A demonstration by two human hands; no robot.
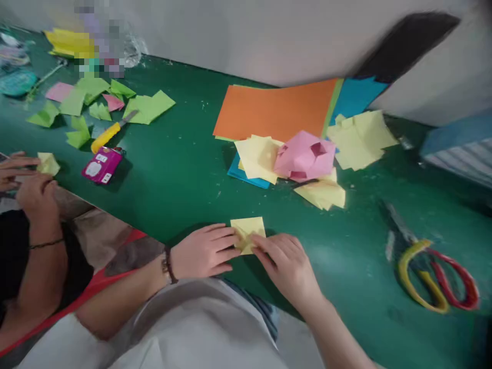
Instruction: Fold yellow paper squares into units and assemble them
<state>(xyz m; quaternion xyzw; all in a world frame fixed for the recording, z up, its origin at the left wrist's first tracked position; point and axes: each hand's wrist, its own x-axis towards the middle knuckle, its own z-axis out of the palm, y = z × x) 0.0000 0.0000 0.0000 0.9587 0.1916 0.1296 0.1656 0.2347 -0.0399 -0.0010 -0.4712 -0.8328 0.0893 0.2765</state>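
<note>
A small folded square of pale yellow paper [249,225] lies between my two hands, near the front edge of the green table. My left hand [203,251] reaches in from the left, palm down, its fingers stretched and slightly apart. Its fingertips touch the paper's left side; the thumb is off the paper. On the right side, the thumb and index finger of my right hand [288,264] pinch the paper, and the other fingers curl behind. Fold lines show on the paper, partly covered by my fingertips.
Beyond my hands lie a pink folded-paper piece [305,154], yellow sheets [363,138] and orange paper [277,110]. Scissors [418,266] rest at right. A yellow-handled cutter [105,137], purple box [102,165] and green scraps [149,107] lie left. A neighbour's hands [36,189] hold yellow paper.
</note>
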